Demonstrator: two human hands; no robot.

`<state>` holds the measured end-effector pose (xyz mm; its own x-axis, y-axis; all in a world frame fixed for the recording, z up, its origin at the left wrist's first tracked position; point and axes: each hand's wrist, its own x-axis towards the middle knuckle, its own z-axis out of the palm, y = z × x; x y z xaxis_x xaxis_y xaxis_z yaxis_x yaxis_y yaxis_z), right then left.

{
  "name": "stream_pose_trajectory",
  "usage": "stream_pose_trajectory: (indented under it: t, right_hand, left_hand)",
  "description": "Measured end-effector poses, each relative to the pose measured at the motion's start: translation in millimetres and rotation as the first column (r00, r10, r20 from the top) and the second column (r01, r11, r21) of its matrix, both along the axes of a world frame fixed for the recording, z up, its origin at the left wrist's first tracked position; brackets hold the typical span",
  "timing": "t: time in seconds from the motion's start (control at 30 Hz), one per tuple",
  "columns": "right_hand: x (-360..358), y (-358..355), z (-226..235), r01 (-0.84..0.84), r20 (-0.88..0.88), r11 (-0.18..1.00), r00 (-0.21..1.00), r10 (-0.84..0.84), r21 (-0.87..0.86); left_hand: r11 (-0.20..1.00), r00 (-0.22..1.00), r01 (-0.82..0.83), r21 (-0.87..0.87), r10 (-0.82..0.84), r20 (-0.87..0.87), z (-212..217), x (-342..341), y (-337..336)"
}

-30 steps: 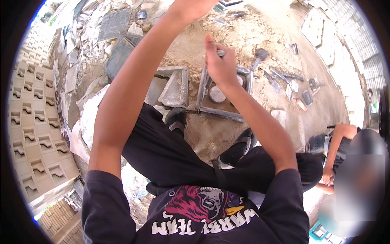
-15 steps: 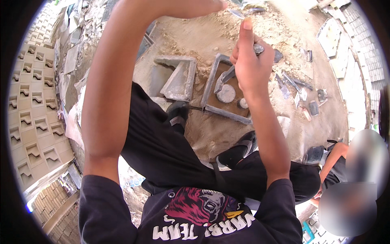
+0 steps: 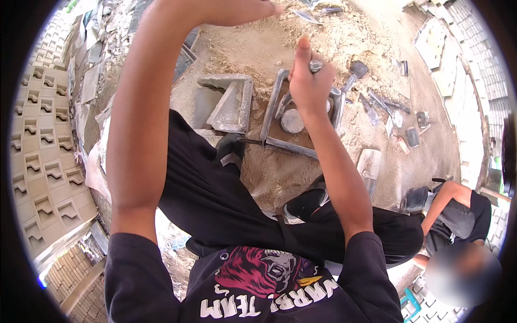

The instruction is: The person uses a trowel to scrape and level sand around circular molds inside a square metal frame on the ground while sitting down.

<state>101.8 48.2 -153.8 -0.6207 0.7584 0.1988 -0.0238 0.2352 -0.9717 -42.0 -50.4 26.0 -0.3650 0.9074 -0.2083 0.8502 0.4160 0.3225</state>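
My right hand (image 3: 309,86) is closed around a short metal tool (image 3: 316,65) whose rounded end sticks out above my fingers. It hovers over a square metal mould frame (image 3: 269,116) lying on sandy ground, with a round grey disc (image 3: 292,121) inside the frame. My left hand (image 3: 231,11) is raised high at the top of the view, fingers stretched out flat with nothing in them. A grey cast block (image 3: 226,105) lies just left of the frame. My legs in black trousers are folded below.
A hammer (image 3: 355,72), a trowel (image 3: 369,164) and several small tools lie on the sand to the right. Patterned cast blocks (image 3: 43,172) are stacked along the left. Another person (image 3: 458,210) sits at the lower right.
My right hand has shifted right over the mould and now grips the metal tool. My left arm has swung so that its hand shows at the top.
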Motion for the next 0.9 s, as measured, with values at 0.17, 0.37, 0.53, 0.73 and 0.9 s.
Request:
stream_pose_trajectory:
  t: [0.17, 0.37, 0.53, 0.73, 0.9]
  right_hand:
    - [10.9, -2.2, 36.2, -0.039, -0.155, 0.997, 0.987, 0.029, -0.061]
    - [0.6, 21.7, -28.7, -0.035, -0.117, 0.999, 0.993, 0.031, -0.036]
    - [13.5, 1.6, 28.6, -0.025, -0.197, 0.992, 0.98, 0.0, -0.125]
    - [-2.3, 40.5, -27.2, 0.006, -0.187, 0.979, 0.981, -0.045, -0.204]
    - [9.1, 27.9, 25.8, -0.012, -0.258, 0.977, 0.965, -0.044, -0.212]
  left_hand:
    - [1.0, 1.0, -0.017, 0.018, 0.017, 0.019, 5.8, 7.7, -4.7]
    - [0.996, 0.998, 0.048, -0.069, -0.051, -0.046, -15.7, -11.9, 8.2]
    - [0.999, 1.0, 0.014, 0.039, -0.013, -0.025, -16.5, -3.0, -5.3]
    - [0.995, 0.998, 0.021, 0.093, -0.015, -0.068, -30.0, -14.7, 3.7]
    - [0.924, 0.998, -0.011, 0.382, 0.033, -0.052, -18.7, -11.0, -6.7]
